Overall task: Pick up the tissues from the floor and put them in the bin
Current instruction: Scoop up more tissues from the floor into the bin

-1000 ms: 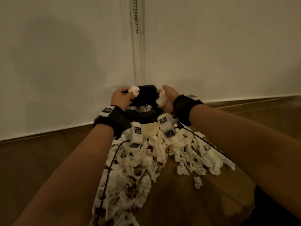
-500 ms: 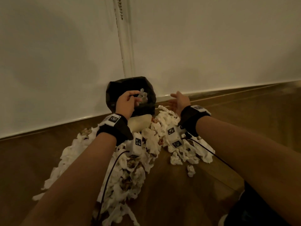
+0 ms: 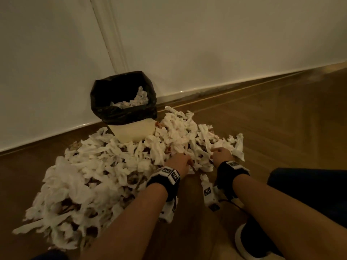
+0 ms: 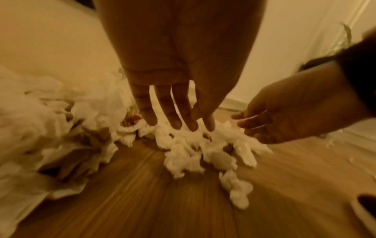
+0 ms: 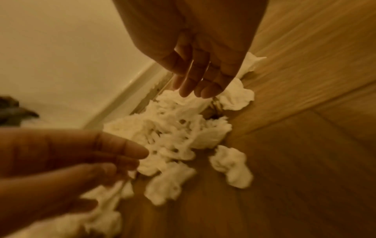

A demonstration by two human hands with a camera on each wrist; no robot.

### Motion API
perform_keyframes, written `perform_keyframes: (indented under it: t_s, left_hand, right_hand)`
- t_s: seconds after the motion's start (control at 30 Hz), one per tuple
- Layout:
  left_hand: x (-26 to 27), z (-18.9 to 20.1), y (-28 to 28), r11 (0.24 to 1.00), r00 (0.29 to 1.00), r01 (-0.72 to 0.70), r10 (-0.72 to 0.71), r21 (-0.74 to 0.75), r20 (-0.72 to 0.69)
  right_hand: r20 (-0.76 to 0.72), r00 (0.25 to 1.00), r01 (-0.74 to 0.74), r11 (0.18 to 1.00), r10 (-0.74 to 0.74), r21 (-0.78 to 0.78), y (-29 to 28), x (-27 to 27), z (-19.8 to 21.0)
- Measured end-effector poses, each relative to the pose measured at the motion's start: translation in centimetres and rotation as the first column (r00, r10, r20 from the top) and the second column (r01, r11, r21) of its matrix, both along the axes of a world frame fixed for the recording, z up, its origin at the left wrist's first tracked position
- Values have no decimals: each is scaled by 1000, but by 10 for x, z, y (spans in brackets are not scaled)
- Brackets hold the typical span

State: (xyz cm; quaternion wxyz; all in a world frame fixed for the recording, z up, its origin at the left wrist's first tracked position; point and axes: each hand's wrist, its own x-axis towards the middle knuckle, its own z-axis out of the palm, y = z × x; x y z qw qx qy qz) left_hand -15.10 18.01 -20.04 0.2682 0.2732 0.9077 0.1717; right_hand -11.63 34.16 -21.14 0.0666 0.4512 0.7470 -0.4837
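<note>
Tissues [image 3: 116, 166]: crumpled white tissues heaped on the wooden floor [image 3: 272, 128], spreading from the foot of the bin toward the fingers of both hands; a few more lie inside the bin.
Loose tissue [image 4: 237, 190]: one small wad on the floor, apart from the heap, nearer the wrists than the fingertips.
Bin [image 3: 131, 132]: cream body with a black liner [image 3: 122, 111], standing against the white wall [image 3: 206, 44], beyond the fingers.
Left hand [image 3: 178, 163]: fingers [image 4: 175, 111] extended and slightly spread, released, tips at the near edge of the heap, grasping nothing.
Right hand [image 3: 221, 154]: fingers [image 5: 200, 78] extended, released, tips just above the tissues; contact cannot be told.
</note>
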Motion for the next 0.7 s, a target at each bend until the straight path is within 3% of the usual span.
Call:
perform_keyframes:
  t_s: [0.13, 0.27, 0.4, 0.53, 0.7]
  left_hand:
    - [6, -35, 4, 977, 994, 95, -105, -192, -42]
    - [9, -58, 0, 965, 979, 183, -196, -187, -53]
    - [14, -73, -4, 938, 971, 230, -240, -258, -6]
    - [13, -78, -8, 937, 983, 182, -179, -297, 38]
    - [10, -76, -15, 988, 999, 48, -47, -150, 4]
  right_hand:
    - [201, 926, -352, 925, 321, 143, -2, 23, -17]
    - [322, 769, -637, 706, 552, 311, -11, 37, -31]
    - [297, 727, -687, 651, 619, 323, -15, 42, -38]
    - [348, 641, -767, 572, 684, 289, -16, 42, -47]
    - [421, 515, -857, 442, 747, 263, -19, 46, -56]
